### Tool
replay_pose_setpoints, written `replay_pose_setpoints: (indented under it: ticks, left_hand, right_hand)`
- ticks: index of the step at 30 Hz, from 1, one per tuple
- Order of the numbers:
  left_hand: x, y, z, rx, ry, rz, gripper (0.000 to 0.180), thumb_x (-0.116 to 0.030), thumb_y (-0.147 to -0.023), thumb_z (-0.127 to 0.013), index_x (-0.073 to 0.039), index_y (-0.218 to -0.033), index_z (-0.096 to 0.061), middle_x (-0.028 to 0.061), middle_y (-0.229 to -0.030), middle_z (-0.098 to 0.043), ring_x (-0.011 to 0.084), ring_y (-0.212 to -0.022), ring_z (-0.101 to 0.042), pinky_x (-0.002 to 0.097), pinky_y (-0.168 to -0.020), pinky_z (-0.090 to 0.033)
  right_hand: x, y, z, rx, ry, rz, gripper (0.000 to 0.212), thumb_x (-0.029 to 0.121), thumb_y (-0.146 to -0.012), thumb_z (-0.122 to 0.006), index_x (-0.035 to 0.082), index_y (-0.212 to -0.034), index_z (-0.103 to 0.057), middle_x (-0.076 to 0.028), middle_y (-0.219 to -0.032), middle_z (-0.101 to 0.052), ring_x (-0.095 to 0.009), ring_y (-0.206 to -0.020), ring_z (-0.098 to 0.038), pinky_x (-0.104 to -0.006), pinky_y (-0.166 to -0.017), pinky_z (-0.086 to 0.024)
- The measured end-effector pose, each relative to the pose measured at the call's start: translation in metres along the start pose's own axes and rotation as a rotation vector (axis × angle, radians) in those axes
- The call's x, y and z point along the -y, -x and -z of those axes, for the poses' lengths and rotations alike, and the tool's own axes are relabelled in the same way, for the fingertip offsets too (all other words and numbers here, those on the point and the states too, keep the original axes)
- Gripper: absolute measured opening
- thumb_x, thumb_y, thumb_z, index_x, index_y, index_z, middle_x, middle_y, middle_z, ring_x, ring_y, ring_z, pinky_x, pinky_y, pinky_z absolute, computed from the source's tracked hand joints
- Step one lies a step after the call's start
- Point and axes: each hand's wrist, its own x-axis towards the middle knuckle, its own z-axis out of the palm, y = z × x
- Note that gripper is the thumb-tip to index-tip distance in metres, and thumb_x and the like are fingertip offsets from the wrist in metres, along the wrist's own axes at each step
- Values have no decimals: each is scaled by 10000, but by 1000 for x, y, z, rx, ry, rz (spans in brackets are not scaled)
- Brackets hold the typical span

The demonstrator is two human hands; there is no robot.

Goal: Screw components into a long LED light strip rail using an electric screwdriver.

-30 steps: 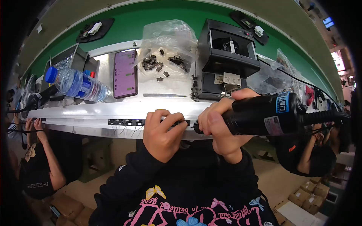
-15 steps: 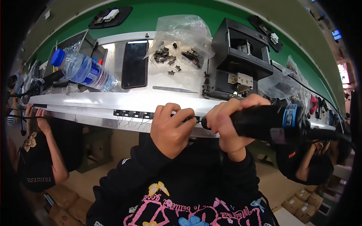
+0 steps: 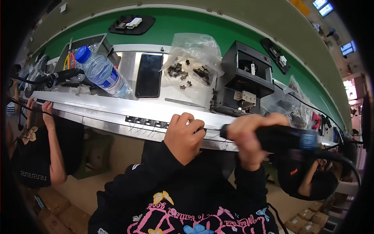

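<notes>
In my right hand [image 3: 247, 137], which is blurred by motion, is a black corded electric screwdriver [image 3: 283, 137], lying nearly level with its tip toward the left. My left hand [image 3: 182, 135] is closed in a pinch at the bench edge, on a small black part [image 3: 200, 131] mostly covered by the fingers. A gap separates the screwdriver's tip from these fingers. Left of my left hand, a row of small black switch-like parts [image 3: 145, 122] with thin wires sits along the metal edge strip.
Behind my hands are loose dark components [image 3: 177, 71], a clear plastic bag [image 3: 191, 43], a phone [image 3: 149, 76] and a black box-shaped machine [image 3: 230, 87]. A water bottle [image 3: 103, 74] leans at left. Co-workers' arms [image 3: 57, 150] show at both sides.
The screwdriver has drawn back to the right, away from my left fingers. My view has shifted, so bench items appear lower. My left hand keeps its pinch.
</notes>
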Motion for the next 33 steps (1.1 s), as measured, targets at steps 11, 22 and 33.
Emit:
replay_pose_setpoints:
  ticks: [11, 22, 33]
  left_hand:
    - [-15, -10, -15, 48, 40, 32, 170, 3, -695, -752, -95, -829, -713, 10, -913, -638, 261, -957, -586, 395, -777, -412]
    - [-13, -4, -13, 8, 36, 9, 186, -27, -724, -784, -81, -886, -711, 16, -928, -643, 256, -917, -580, 391, -774, -413]
    - [-3, 14, 1, 16, 4, -26, 288, -17, -674, -778, -67, -954, -730, 31, -998, -635, 260, -930, -574, 395, -773, -425]
  right_hand:
    - [4, -51, 58, -149, 281, 254, 494, -36, -891, -571, 67, -1333, -376, -68, -690, -511, -171, -517, -490, -367, -527, -476]
    - [-3, -65, 59, -136, 153, -166, 437, -90, -866, -623, 3, -1250, -436, -47, -689, -513, -133, -498, -471, -328, -503, -446]
    - [13, -1, 13, -37, 334, -48, 519, -52, -924, -606, 65, -1348, -332, -65, -668, -524, -158, -478, -494, -357, -496, -489]
